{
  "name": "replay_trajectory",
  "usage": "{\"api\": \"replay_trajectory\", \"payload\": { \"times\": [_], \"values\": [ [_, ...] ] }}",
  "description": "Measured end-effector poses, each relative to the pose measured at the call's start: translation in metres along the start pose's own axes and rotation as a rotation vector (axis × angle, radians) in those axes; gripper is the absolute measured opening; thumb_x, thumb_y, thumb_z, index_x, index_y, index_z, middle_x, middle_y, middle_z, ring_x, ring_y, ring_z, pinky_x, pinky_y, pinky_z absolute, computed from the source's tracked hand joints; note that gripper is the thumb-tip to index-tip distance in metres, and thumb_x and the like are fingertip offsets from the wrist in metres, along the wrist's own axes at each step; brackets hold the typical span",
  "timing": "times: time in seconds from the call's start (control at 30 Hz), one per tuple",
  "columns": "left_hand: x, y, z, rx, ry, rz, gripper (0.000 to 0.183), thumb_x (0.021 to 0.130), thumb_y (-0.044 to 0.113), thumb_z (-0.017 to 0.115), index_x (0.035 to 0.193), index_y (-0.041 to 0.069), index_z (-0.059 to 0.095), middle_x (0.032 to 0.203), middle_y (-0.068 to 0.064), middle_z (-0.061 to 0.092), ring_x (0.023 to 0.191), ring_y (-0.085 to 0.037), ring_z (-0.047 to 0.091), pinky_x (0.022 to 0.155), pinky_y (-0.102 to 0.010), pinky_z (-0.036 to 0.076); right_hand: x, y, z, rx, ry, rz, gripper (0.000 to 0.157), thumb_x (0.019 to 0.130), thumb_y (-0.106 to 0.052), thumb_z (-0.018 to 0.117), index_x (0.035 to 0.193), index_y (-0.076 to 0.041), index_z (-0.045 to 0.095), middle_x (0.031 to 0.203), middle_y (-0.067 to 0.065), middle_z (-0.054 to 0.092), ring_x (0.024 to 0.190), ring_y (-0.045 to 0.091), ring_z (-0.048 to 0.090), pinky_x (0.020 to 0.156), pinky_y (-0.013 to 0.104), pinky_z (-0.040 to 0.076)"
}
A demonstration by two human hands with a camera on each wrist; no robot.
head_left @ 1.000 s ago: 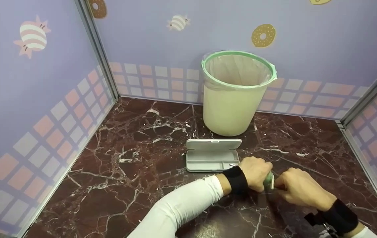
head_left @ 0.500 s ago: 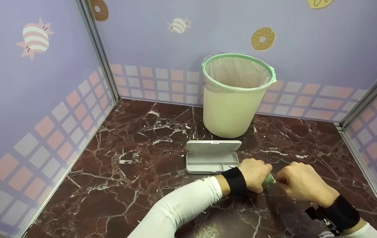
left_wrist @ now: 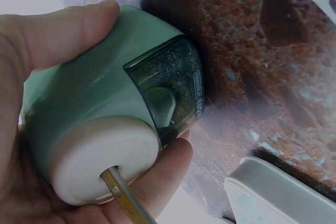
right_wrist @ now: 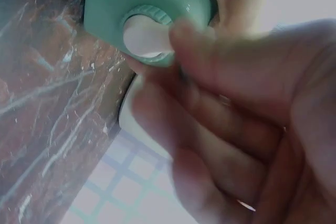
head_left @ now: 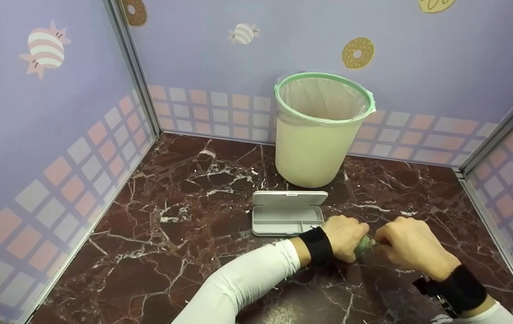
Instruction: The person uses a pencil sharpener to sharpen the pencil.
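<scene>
Looking down from my head, I see my left hand (head_left: pixel 345 236) wrapped around a green pencil sharpener (head_left: pixel 365 244) low over the marble table (head_left: pixel 184 234), my right hand (head_left: pixel 407 245) meeting it, just beside the open grey case (head_left: pixel 285 216) before the bin (head_left: pixel 317 130). My left wrist view shows my fingers (left_wrist: pixel 63 30) curled round the sharpener (left_wrist: pixel 115 108), a pencil (left_wrist: pixel 123 200) stuck in its white end. My right wrist view is blurred; my fingers (right_wrist: pixel 220 124) bend at the sharpener (right_wrist: pixel 142 9), grip unclear.

Mint-green sharpener (left_wrist: pixel 94 114); grey case (head_left: pixel 288 213); red-brown marble tabletop (head_left: pixel 184 234).
</scene>
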State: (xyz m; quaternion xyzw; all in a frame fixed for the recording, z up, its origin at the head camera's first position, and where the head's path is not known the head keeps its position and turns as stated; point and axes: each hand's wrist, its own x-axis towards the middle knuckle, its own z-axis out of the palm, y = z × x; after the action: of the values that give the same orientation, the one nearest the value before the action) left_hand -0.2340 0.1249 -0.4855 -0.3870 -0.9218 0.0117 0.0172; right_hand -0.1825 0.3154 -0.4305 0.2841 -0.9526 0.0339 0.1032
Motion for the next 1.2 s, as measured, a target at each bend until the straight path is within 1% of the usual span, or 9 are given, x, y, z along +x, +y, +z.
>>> {"api": "replay_trajectory", "payload": {
  "times": [0.1, 0.2, 0.47, 0.6, 0.7, 0.8, 0.93, 1.03, 1.2],
  "values": [
    [-0.001, 0.0, 0.001, -0.002, -0.005, -0.001, 0.049, 0.078, 0.043, 0.093, 0.119, 0.03, 0.07, 0.11, 0.009, 0.079, 0.097, -0.016, 0.079, 0.078, -0.034, 0.066, 0.001, 0.0, 0.001, -0.025, 0.035, 0.012, 0.04, 0.065, -0.008, 0.086, 0.056, -0.034, 0.058, 0.056, -0.015, 0.052, 0.055, 0.009, 0.047, 0.048, 0.037, 0.041],
    [-0.002, -0.001, 0.003, -0.009, -0.009, 0.002, 0.049, 0.077, 0.043, 0.093, 0.117, 0.03, 0.069, 0.108, 0.01, 0.078, 0.094, -0.015, 0.077, 0.076, -0.033, 0.065, 0.002, 0.001, 0.004, -0.036, 0.049, 0.018, 0.038, 0.064, -0.005, 0.084, 0.056, -0.034, 0.06, 0.057, -0.014, 0.054, 0.055, 0.01, 0.048, 0.048, 0.038, 0.042],
    [-0.005, 0.001, 0.005, 0.005, -0.017, -0.012, 0.049, 0.079, 0.046, 0.092, 0.118, 0.031, 0.068, 0.11, 0.011, 0.078, 0.097, -0.013, 0.077, 0.077, -0.031, 0.065, 0.009, 0.013, 0.018, -0.025, 0.093, 0.024, 0.036, 0.069, -0.007, 0.089, 0.056, -0.031, 0.064, 0.056, -0.011, 0.053, 0.051, 0.01, 0.042, 0.046, 0.038, 0.039],
    [-0.005, 0.004, 0.006, 0.014, -0.011, -0.002, 0.051, 0.078, 0.048, 0.092, 0.12, 0.031, 0.068, 0.11, 0.011, 0.079, 0.096, -0.013, 0.077, 0.076, -0.031, 0.065, 0.013, 0.022, 0.03, -0.015, 0.068, 0.037, 0.035, 0.068, -0.004, 0.086, 0.054, -0.029, 0.064, 0.057, -0.009, 0.051, 0.051, 0.012, 0.041, 0.045, 0.04, 0.04],
    [-0.005, 0.005, 0.007, 0.016, -0.001, 0.002, 0.051, 0.078, 0.047, 0.092, 0.119, 0.031, 0.068, 0.109, 0.011, 0.078, 0.095, -0.013, 0.077, 0.075, -0.031, 0.065, 0.016, 0.026, 0.042, -0.01, 0.033, 0.045, 0.039, 0.066, -0.002, 0.081, 0.051, -0.029, 0.057, 0.056, -0.01, 0.047, 0.051, 0.013, 0.041, 0.045, 0.041, 0.04],
    [-0.005, 0.004, 0.006, 0.009, 0.009, 0.002, 0.049, 0.078, 0.046, 0.093, 0.118, 0.03, 0.068, 0.109, 0.01, 0.078, 0.095, -0.014, 0.077, 0.074, -0.032, 0.064, 0.016, 0.027, 0.054, -0.004, 0.019, 0.047, 0.042, 0.064, 0.001, 0.076, 0.05, -0.028, 0.05, 0.055, -0.009, 0.048, 0.051, 0.015, 0.044, 0.045, 0.044, 0.042],
    [-0.002, 0.002, 0.004, 0.001, 0.014, -0.006, 0.048, 0.078, 0.045, 0.093, 0.116, 0.03, 0.068, 0.107, 0.01, 0.078, 0.093, -0.015, 0.077, 0.073, -0.033, 0.064, 0.011, 0.023, 0.064, -0.002, 0.022, 0.061, 0.041, 0.064, 0.002, 0.075, 0.052, -0.025, 0.047, 0.055, -0.005, 0.051, 0.05, 0.02, 0.051, 0.046, 0.049, 0.047],
    [-0.001, 0.001, 0.003, -0.003, 0.012, -0.008, 0.047, 0.078, 0.045, 0.092, 0.115, 0.029, 0.067, 0.105, 0.01, 0.077, 0.092, -0.014, 0.076, 0.072, -0.032, 0.063, 0.006, 0.02, 0.067, 0.018, 0.009, 0.08, 0.042, 0.065, 0.001, 0.078, 0.052, -0.024, 0.046, 0.054, -0.005, 0.049, 0.05, 0.019, 0.051, 0.046, 0.048, 0.047],
    [-0.001, 0.001, 0.001, -0.002, 0.011, -0.007, 0.046, 0.079, 0.044, 0.091, 0.114, 0.029, 0.067, 0.104, 0.01, 0.076, 0.09, -0.014, 0.074, 0.072, -0.032, 0.063, 0.003, 0.019, 0.068, 0.088, -0.024, 0.125, 0.049, 0.065, -0.001, 0.082, 0.052, -0.026, 0.042, 0.055, -0.013, 0.037, 0.052, 0.012, 0.043, 0.047, 0.039, 0.041]
  ]
}}
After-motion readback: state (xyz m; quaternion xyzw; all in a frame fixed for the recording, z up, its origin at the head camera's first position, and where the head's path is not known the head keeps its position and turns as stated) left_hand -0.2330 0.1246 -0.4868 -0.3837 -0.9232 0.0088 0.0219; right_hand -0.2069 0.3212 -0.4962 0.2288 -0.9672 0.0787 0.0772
